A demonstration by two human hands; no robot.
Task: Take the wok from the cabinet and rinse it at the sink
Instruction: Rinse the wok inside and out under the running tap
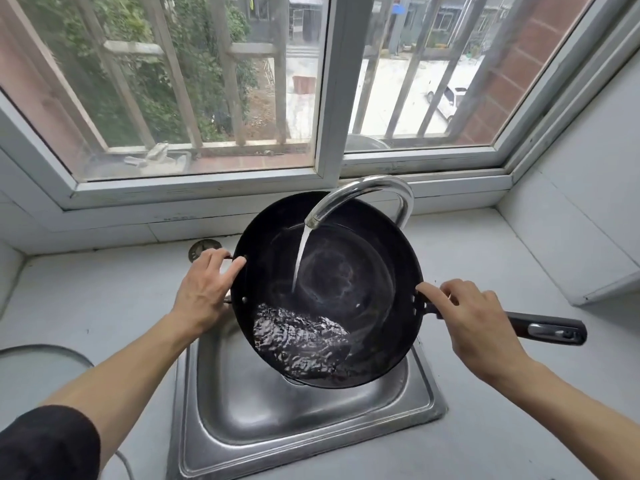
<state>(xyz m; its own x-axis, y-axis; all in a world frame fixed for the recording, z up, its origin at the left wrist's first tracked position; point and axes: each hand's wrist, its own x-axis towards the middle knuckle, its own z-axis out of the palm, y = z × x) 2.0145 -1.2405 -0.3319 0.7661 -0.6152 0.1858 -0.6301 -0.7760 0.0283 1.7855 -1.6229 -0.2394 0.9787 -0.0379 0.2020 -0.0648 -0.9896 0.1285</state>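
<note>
A black wok (349, 271) is tilted toward me over the steel sink (277, 420). The chrome tap (367, 192) arches above it, and its stream of water (300, 261) falls into the wok. Rippling water (298, 341) pools at the wok's low near edge. My left hand (204, 292) grips the small loop handle on the wok's left rim. My right hand (481, 327) grips the long black handle (550, 329) close to the rim, with the index finger stretched along it.
The grey worktop (104, 299) runs around the sink. A round metal fitting (204, 249) sits on the worktop behind my left hand. A round glass lid edge (41, 355) shows at the left. A barred window (242, 81) stands behind the tap.
</note>
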